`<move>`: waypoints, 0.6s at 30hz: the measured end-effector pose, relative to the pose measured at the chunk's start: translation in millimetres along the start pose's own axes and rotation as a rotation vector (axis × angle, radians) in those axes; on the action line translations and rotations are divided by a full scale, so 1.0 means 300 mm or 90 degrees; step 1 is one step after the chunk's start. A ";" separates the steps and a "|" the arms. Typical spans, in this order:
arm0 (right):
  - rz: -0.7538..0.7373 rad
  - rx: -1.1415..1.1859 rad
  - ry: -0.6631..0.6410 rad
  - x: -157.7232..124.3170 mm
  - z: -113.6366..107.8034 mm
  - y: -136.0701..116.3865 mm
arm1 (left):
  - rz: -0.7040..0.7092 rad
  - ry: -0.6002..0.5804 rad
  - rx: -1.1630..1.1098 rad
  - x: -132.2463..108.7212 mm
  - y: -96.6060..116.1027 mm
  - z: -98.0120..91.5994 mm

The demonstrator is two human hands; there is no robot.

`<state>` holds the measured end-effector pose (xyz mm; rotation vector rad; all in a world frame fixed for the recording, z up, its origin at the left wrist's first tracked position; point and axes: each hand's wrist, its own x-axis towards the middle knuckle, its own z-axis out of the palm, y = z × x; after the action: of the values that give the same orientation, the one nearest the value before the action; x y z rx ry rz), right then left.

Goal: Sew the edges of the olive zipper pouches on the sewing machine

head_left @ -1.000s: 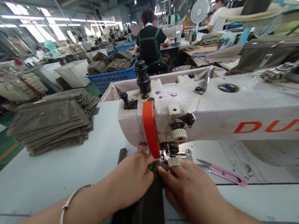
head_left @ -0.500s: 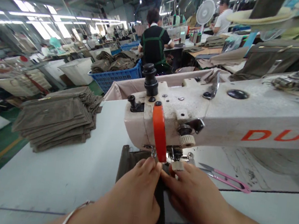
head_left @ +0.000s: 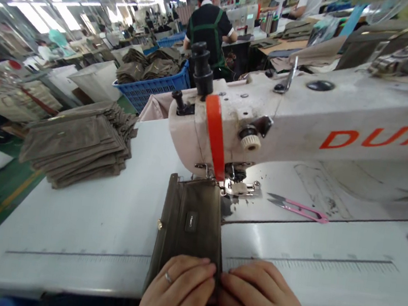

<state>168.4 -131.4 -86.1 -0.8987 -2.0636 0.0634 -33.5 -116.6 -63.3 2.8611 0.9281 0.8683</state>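
A dark olive fabric bag piece (head_left: 201, 200) with a small label (head_left: 191, 222) and a gold zipper pull (head_left: 159, 224) lies flat on the table, its far end at the presser foot of the sewing machine (head_left: 304, 120). My left hand (head_left: 180, 289), with a ring, rests over its near end, fingers closed on the right edge. Beside it, my right hand (head_left: 264, 299) has its fingertips pressed together at that same edge. The thumbs are mostly hidden. An orange-red guard (head_left: 215, 137) hangs in front of the needle area.
Pink-handled thread snips (head_left: 297, 207) lie on the machine bed to the right. A stack of similar fabric pieces (head_left: 75, 142) sits at the table's left. Beyond are a blue basket (head_left: 152, 89) of fabric pieces and a seated co-worker (head_left: 207, 29). A ruler scale (head_left: 317, 261) marks the tabletop.
Both hands have moved back from the presser foot to the near end of the fabric bag piece, which now shows its label. The camera view has tilted downward.
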 end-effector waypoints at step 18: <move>0.022 0.070 -0.055 -0.040 -0.029 -0.013 | -0.110 0.000 -0.067 -0.027 0.034 0.011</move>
<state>176.9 -144.0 -87.6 -0.8771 -2.1018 0.2362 -31.7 -128.9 -68.5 2.6460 1.0769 0.8728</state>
